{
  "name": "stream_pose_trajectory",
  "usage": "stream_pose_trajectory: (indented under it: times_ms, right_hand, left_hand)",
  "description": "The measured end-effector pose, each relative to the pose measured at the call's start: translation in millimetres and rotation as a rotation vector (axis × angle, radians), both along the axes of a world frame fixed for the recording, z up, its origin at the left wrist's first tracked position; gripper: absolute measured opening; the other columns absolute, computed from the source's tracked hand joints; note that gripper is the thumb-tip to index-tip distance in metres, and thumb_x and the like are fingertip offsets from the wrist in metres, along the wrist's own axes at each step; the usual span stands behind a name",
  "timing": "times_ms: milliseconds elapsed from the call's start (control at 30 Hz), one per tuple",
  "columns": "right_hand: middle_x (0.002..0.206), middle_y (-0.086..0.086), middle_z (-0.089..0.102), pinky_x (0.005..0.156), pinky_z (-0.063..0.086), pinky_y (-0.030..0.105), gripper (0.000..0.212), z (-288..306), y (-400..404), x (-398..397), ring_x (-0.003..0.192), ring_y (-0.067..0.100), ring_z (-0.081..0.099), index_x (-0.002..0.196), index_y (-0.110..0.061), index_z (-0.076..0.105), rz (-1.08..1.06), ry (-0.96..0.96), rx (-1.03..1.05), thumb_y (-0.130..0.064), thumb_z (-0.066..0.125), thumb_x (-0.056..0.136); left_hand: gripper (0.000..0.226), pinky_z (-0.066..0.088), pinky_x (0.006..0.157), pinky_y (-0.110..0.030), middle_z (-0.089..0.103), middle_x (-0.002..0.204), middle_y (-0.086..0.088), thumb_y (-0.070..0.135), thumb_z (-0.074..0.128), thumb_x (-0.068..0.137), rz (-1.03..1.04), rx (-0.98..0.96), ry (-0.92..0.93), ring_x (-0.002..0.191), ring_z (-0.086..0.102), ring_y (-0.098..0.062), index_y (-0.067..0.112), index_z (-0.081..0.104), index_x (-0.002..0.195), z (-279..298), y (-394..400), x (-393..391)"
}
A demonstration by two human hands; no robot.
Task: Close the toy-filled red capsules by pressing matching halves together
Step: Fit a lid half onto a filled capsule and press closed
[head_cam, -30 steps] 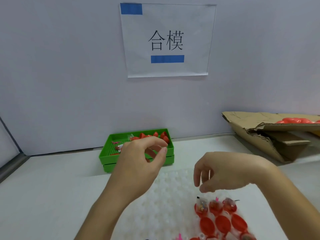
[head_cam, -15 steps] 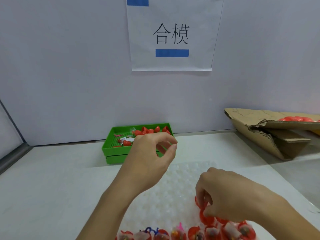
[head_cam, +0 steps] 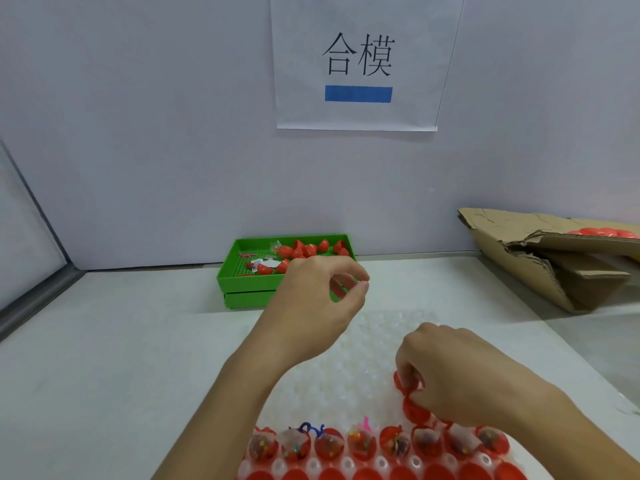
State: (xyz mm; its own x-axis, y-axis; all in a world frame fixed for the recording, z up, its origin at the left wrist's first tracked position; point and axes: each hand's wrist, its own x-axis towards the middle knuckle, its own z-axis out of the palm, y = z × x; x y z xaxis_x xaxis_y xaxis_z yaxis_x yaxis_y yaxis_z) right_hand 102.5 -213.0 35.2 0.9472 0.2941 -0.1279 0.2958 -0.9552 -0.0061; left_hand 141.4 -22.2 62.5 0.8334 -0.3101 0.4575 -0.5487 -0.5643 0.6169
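Note:
A white dimpled tray [head_cam: 346, 362] lies on the table before me. A row of several red capsule halves filled with small toys [head_cam: 362, 445] stands near its front, and more red halves [head_cam: 367, 474] line the bottom edge. My right hand [head_cam: 457, 382] is down on the tray's right side. Its fingertips are curled round a red capsule half [head_cam: 401, 382], with another red half [head_cam: 414, 410] just below it. My left hand [head_cam: 311, 306] hovers above the tray's far part, its fingers loosely curled and its thumb near the forefinger, with nothing visible in it.
A green tray [head_cam: 235, 282] with loose red halves and small toys sits at the back by the wall, partly behind my left hand. A torn cardboard box [head_cam: 540, 271] holding red pieces [head_cam: 602, 233] lies at the right. A paper sign [head_cam: 356, 64] hangs on the wall.
My right hand dropped from above the tray onto the red halves and took hold of one. My left hand stayed raised, its fingers curling slightly closer. The view tilted down.

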Motion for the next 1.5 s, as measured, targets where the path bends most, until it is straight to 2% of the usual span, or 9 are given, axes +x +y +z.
stream_pose_trajectory:
  times_ms: [200, 333, 433, 533, 700, 900, 1000, 1233, 1500]
  right_hand:
    - [0.071, -0.016, 0.055, 0.047, 0.032, 0.015, 0.010, 19, -5, 4, 0.061, 0.006, 0.055, 0.086, -0.036, 0.070, 0.035, -0.073, 0.061, -0.026, 0.069, 0.084]
    - [0.073, -0.014, 0.057, 0.055, 0.044, 0.023, 0.014, 36, -4, 18, 0.068, 0.008, 0.055, 0.083, -0.044, 0.068, 0.127, -0.127, 0.222, -0.032, 0.073, 0.087]
    - [0.076, -0.017, 0.058, 0.063, 0.049, 0.021, 0.010, 43, 4, 29, 0.074, 0.003, 0.055, 0.090, -0.043, 0.072, 0.182, -0.197, 0.315, -0.034, 0.075, 0.087]
    - [0.078, -0.021, 0.057, 0.061, 0.042, 0.014, 0.012, 43, 18, 38, 0.081, -0.004, 0.053, 0.094, -0.043, 0.074, 0.240, -0.237, 0.383, -0.034, 0.077, 0.086]
    - [0.080, -0.021, 0.056, 0.064, 0.042, 0.015, 0.015, 42, 32, 44, 0.086, -0.004, 0.052, 0.092, -0.040, 0.075, 0.290, -0.281, 0.450, -0.026, 0.075, 0.086]
    - [0.087, -0.020, 0.063, 0.068, 0.047, 0.013, 0.024, 41, 23, 49, 0.089, -0.002, 0.059, 0.102, -0.042, 0.071, 0.248, -0.324, 0.580, -0.020, 0.066, 0.093]
    - [0.089, -0.022, 0.066, 0.068, 0.047, 0.010, 0.019, 40, 17, 51, 0.089, -0.007, 0.063, 0.107, -0.043, 0.067, 0.151, -0.305, 0.774, -0.029, 0.063, 0.095]
    - [0.092, -0.021, 0.069, 0.070, 0.052, 0.016, 0.021, 40, 28, 51, 0.090, -0.006, 0.065, 0.101, -0.046, 0.066, 0.151, -0.243, 0.853, -0.051, 0.064, 0.081]
    - [0.088, -0.014, 0.075, 0.078, 0.053, 0.012, 0.015, 51, 22, 54, 0.088, -0.007, 0.067, 0.098, -0.025, 0.077, 0.169, -0.313, 0.872, -0.014, 0.074, 0.088]
  left_hand:
    - [0.015, 0.048, 0.072, -0.006, 0.069, 0.092, 0.017, 0.031, 0.064, 0.093, -0.021, 0.070, 0.146, 0.088, 0.061, 0.007, 0.030, 0.072, 0.106, -6, 6, -2]
    - [0.050, 0.055, 0.086, -0.020, 0.061, 0.112, 0.021, 0.027, 0.071, 0.088, -0.107, 0.192, 0.352, 0.100, 0.058, 0.010, 0.039, 0.051, 0.132, -12, 19, 0]
    - [0.066, 0.056, 0.092, -0.026, 0.062, 0.121, 0.020, 0.028, 0.078, 0.084, -0.130, 0.063, 0.512, 0.106, 0.060, 0.009, 0.035, 0.043, 0.139, -16, 29, 3]
    - [0.058, 0.056, 0.089, -0.021, 0.071, 0.115, 0.012, 0.025, 0.080, 0.083, -0.165, -0.105, 0.591, 0.102, 0.068, 0.002, 0.026, 0.052, 0.133, -15, 37, 8]
    - [0.023, 0.057, 0.092, -0.031, 0.077, 0.104, 0.000, 0.011, 0.072, 0.089, -0.247, -0.189, 0.560, 0.101, 0.072, -0.016, 0.015, 0.071, 0.112, -13, 44, 12]
    - [0.023, 0.059, 0.080, -0.026, 0.077, 0.097, -0.004, 0.015, 0.075, 0.086, -0.183, -0.329, 0.494, 0.091, 0.074, -0.018, 0.010, 0.070, 0.108, -12, 40, 10]
    - [0.021, 0.059, 0.078, -0.026, 0.078, 0.091, -0.002, 0.016, 0.078, 0.084, -0.106, -0.354, 0.450, 0.087, 0.074, -0.016, 0.013, 0.071, 0.103, -14, 36, 10]
    - [0.022, 0.057, 0.069, -0.023, 0.077, 0.080, 0.003, 0.024, 0.084, 0.076, -0.018, -0.306, 0.353, 0.078, 0.073, -0.012, 0.020, 0.072, 0.094, -15, 27, 8]
    - [0.027, 0.057, 0.069, -0.020, 0.076, 0.079, 0.009, 0.025, 0.089, 0.072, 0.034, -0.273, 0.261, 0.073, 0.071, -0.006, 0.019, 0.072, 0.092, -15, 19, 7]
